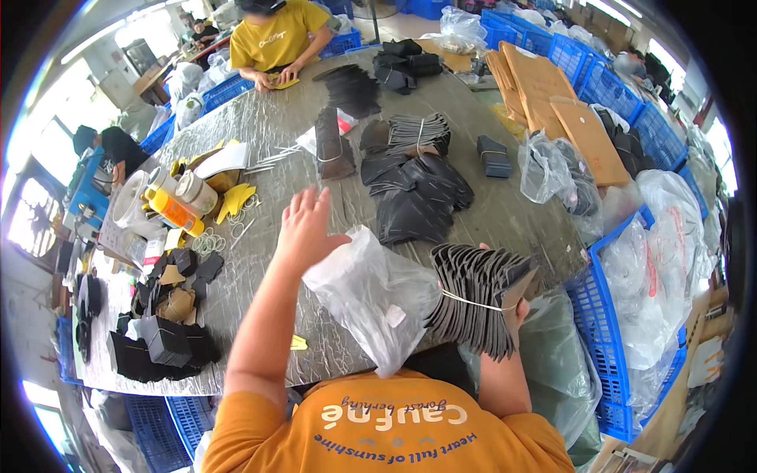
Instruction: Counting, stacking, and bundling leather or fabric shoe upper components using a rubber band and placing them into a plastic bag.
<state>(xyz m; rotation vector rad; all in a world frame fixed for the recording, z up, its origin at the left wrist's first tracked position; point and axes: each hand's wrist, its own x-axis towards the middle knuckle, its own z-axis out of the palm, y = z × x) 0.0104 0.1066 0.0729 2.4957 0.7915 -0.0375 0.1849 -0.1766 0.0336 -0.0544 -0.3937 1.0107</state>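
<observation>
My left hand (306, 229) is open above the table, fingers spread and thumb pointing right. Just beside its thumb lies a crumpled clear plastic bag (367, 288) with a small white label, spreading toward the table's near edge. My right hand (522, 312) grips a thick bundle of black cut pieces (473, 296) with a pale band around it; the bundle hides most of the fingers. The bundle's left side touches or overlaps the bag. Beyond my hands, a loose heap of black pieces (418, 197) lies mid-table, with a banded stack of grey-edged pieces (418, 134) behind it.
Left on the table (276, 284) are an orange-yellow bottle (175, 211), jars, rubber bands (208, 243) and black scraps. A small dark bundle (494, 156) and brown cardboard pieces (544, 87) lie right. A blue crate (607, 331) with plastic bags stands near right. A person in yellow (276, 35) works opposite.
</observation>
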